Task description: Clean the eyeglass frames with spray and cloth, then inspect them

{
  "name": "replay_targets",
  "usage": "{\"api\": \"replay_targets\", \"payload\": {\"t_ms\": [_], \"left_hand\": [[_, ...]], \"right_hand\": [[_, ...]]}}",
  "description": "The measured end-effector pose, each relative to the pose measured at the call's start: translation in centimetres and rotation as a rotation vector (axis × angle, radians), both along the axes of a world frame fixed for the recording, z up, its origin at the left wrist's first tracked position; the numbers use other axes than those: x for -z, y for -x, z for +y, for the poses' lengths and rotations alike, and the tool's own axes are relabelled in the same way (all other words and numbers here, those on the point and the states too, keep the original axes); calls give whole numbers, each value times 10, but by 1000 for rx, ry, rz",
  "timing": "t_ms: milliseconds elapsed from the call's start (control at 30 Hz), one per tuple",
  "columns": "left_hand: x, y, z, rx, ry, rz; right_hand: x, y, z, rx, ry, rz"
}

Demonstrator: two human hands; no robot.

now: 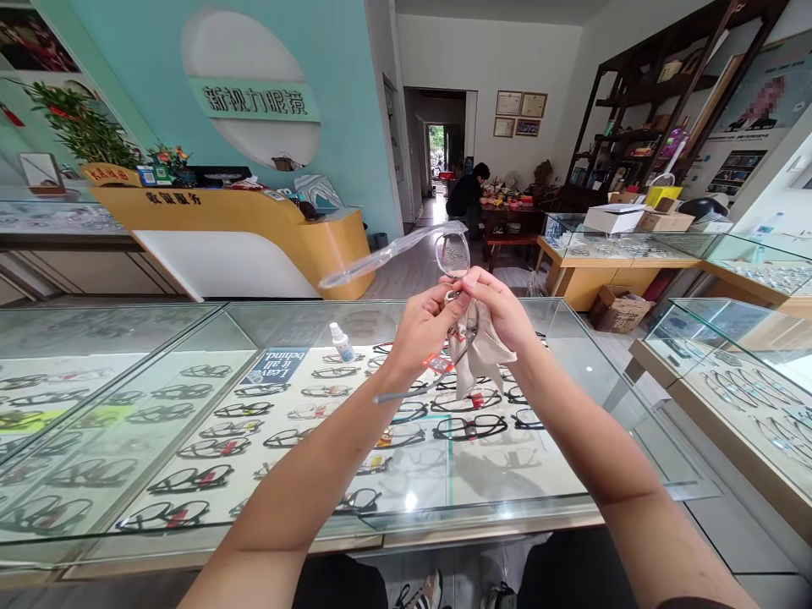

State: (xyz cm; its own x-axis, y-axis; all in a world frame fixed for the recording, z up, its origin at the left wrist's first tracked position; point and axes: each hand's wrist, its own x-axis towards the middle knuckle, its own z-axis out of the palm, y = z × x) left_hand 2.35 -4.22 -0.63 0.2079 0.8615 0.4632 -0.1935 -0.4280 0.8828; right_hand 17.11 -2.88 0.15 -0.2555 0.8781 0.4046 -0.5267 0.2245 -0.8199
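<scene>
A pair of eyeglasses (452, 255) is held up over the glass counter, one lens standing upright above my fingers with specks or droplets on it. One temple arm points left inside a clear plastic sleeve (390, 255); the other, dark grey, slants down below my hands. My left hand (424, 326) is closed, pinching the frame near its middle. Closed against it, my right hand (501, 311) grips a beige cloth (475, 359) that hangs beneath and presses at the frame. An orange-red tag (437, 364) dangles there. My fingers and the cloth hide the other lens.
On the glass display counter (241, 507) stands a white spray bottle (342, 343). Rows of eyeglasses lie under the glass. More display cases (742, 397) are at the right, a yellow cashier desk (317, 249) at the left. A person (468, 193) sits at a table behind.
</scene>
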Motion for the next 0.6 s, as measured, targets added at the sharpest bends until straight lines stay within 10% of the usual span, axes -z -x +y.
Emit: {"api": "replay_targets", "payload": {"t_ms": [267,600], "left_hand": [[-5,3,0,191,66,-31],[3,1,4,7,20,12]], "right_hand": [[3,-3,6,105,-6,19],[1,1,-4,67,-40,1]]}}
